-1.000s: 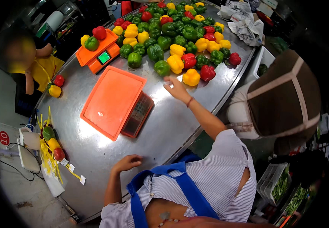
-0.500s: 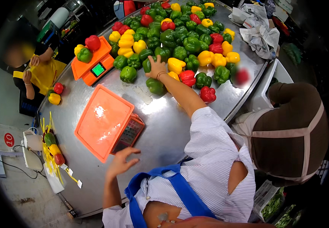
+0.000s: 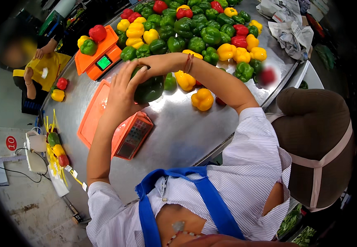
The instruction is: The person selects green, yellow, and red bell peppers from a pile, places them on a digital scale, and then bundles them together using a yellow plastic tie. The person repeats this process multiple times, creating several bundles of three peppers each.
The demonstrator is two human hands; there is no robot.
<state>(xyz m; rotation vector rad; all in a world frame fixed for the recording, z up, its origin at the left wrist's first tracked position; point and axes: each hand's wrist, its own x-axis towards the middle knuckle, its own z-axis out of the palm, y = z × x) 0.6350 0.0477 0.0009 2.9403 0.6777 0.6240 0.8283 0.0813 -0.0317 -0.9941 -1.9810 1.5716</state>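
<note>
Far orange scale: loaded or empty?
Loaded: a red pepper, a green pepper and a yellow pepper sit on its pan; its display glows green.

The left hand (image 3: 123, 88) curves forward beside the right hand (image 3: 158, 64), whose forearm (image 3: 221, 82) angles inward.

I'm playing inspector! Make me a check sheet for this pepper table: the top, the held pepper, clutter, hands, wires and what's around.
Surface: metal table, shiny with glare patches.
Job's things: held green pepper; nearby orange scale, partly hidden.
Clutter: mixed pepper pile toward the far end; second orange scale bearing three peppers; crumpled paper, far right.
Hands: left hand and right hand, both on the green pepper.
Cables: dark cable left of the table.
Surroundings: person in a yellow apron, left; person in brown, right.
</note>
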